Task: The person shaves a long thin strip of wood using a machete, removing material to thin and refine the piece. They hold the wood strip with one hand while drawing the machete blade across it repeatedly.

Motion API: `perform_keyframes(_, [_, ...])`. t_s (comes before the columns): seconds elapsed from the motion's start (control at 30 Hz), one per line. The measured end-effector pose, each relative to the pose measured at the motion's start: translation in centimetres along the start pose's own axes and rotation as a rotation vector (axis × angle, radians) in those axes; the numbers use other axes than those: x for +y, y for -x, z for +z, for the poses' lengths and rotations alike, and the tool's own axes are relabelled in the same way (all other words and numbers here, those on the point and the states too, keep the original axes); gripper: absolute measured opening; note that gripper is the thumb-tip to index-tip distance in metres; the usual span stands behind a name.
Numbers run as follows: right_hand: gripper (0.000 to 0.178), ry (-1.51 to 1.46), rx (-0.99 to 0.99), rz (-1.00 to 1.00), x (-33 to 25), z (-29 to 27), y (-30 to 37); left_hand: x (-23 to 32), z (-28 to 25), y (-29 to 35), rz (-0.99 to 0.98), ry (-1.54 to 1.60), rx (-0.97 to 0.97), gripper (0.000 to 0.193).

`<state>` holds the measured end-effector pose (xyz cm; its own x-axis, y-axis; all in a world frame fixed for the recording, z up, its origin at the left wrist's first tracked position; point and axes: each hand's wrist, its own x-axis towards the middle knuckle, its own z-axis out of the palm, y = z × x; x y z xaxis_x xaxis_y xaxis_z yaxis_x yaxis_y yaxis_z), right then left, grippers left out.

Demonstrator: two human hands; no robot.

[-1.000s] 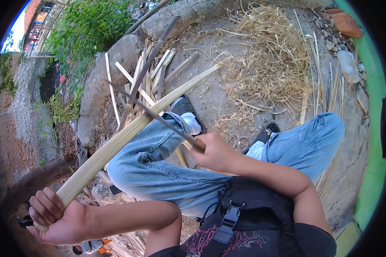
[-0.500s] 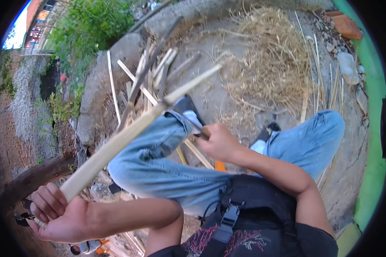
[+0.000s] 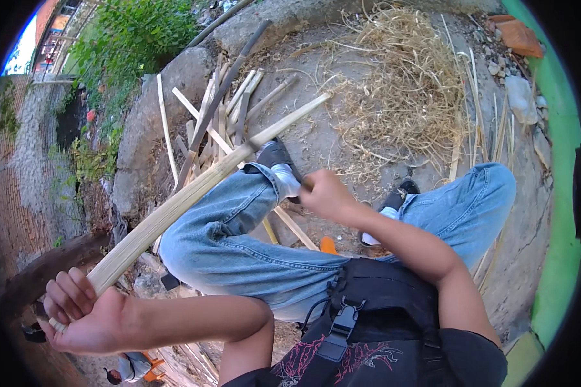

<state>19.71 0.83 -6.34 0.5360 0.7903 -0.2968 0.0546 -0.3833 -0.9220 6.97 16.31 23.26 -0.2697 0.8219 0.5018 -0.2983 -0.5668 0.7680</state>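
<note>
My left hand [image 3: 87, 316], at the lower left, is closed round the near end of a long pale split bamboo strip [image 3: 174, 209]. The strip slants up and away to the right, over my bent left leg. It has a darker node ring towards its narrower far end. To the right of the strip, my right hand [image 3: 332, 198] is closed on a knife [image 3: 308, 184]. Only a bit of its dark handle shows at the fingers; the blade is hidden or seen edge-on. Knife hand and strip appear apart.
Beyond my left foot lies a heap of split bamboo pieces [image 3: 239, 103]. A big pile of curly shavings [image 3: 407, 90] covers the ground ahead. Thin strips [image 3: 476, 109] lie at the right, by a green wall [image 3: 558, 161]. An orange object [image 3: 328, 245] sits between my legs.
My right hand has moved slightly up and away from me with the knife. The bamboo strip and my left hand have shifted only a little.
</note>
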Motion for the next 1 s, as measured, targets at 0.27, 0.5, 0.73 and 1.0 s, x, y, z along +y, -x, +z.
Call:
perform_keyframes(0.27, [0.023, 0.042, -0.093, 0.006, -3.4, -0.9, 0.7, 1.3, -1.1, -0.2, -0.002, 0.022, -0.149, 0.034])
perform_keyframes(0.5, [0.021, 0.024, -0.025, -0.028, -1.7, -1.1, 0.2, 1.1, -0.6, 0.4, 0.029, 0.012, -0.159, 0.033])
perform_keyframes(0.73, [0.022, 0.091, -0.019, 0.164, 1.2, -2.4, -3.1, 0.6, -0.7, -0.6, 0.061, -0.126, -0.011, 0.031])
perform_keyframes(1.0, [0.024, 0.189, 0.114, 0.291, 11.5, -4.3, -8.0, 1.2, -3.4, -2.7, -0.178, 0.110, -0.443, 0.031])
